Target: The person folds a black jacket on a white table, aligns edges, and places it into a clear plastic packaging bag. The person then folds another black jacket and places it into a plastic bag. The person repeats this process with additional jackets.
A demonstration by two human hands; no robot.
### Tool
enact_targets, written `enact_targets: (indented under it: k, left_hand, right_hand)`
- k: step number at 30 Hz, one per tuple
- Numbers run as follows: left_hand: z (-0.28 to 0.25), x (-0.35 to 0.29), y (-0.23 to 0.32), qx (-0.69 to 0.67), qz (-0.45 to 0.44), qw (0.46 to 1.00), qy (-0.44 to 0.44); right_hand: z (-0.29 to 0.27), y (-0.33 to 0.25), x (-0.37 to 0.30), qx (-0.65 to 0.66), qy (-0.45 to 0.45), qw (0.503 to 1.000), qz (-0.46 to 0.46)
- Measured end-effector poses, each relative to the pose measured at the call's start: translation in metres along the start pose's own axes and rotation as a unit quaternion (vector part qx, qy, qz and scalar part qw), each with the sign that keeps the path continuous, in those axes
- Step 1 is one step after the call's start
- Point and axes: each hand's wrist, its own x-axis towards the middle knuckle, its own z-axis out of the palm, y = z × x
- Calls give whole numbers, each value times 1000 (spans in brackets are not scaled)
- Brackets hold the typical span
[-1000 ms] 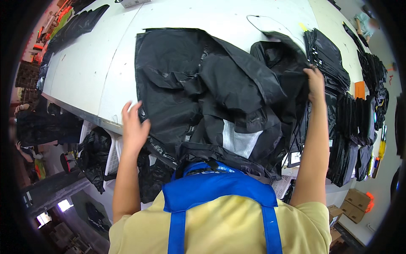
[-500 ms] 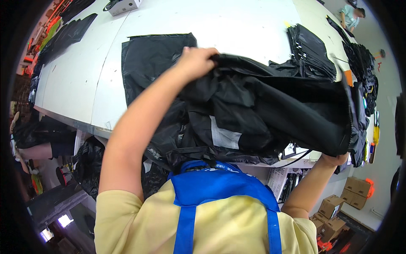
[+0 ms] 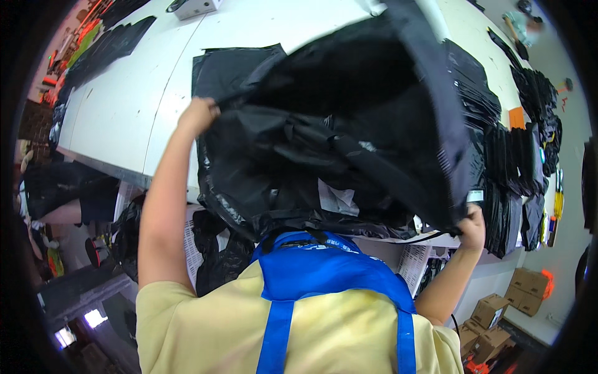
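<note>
Cloth (image 3: 355,81), black and blurred, partly raised over a white table (image 3: 140,93); gripped at its left by the curled left hand (image 3: 198,116), at its lower right by the closed right hand (image 3: 472,229). Beneath, flat black sheeting (image 3: 227,71). To the right, folded black stacks (image 3: 512,159); farther down, cardboard boxes (image 3: 489,311).

Held piece (image 3: 355,81): matt cloth. Tabletop (image 3: 268,25): smooth. Stacked bundles (image 3: 476,84): glossy, plastic-looking.
</note>
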Motion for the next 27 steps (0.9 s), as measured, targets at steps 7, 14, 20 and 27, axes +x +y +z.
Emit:
enact_targets:
  k: [7,14,20,27]
  left_hand:
    - [20,-149,131,-766,68,636,-61]
    - [-3,-157,224,-818,126,520,-210]
    - [-15,-111,287,-751,20,618,-230]
    - [-15,-132,259,-835,175,485,-193]
  right_hand:
    - [87,-8,13,-141,-314,929,135]
    - [103,-8,8,-153,-424,891,56]
    - [135,-23,0,-165,-490,856,30]
    - [87,-26,-11,-234,-320,897,195]
